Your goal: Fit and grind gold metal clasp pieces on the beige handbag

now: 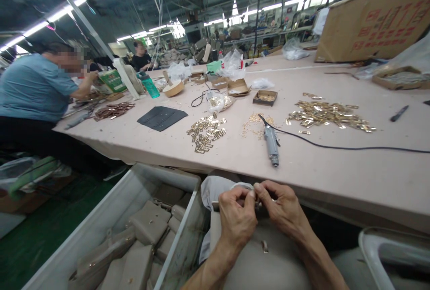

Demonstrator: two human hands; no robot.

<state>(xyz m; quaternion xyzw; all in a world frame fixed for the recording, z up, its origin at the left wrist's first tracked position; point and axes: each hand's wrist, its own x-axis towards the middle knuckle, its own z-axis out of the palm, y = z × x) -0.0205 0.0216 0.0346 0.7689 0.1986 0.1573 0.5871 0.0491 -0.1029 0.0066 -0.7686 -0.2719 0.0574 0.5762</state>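
while both hands meet at 6 o'clock just below the surface (336, 178) edge, the left hand (237, 220) and right hand (282, 207) pinch a small part (257, 203), mostly hidden, grip narrow, over a taupe bag (258, 263). a screwdriver (271, 142) lies at 12 o'clock; a bin (110, 222) sits at 9.

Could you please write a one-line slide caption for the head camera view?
Both hands, left hand and right hand, pinch a small part above a beige bag, below the electric screwdriver.
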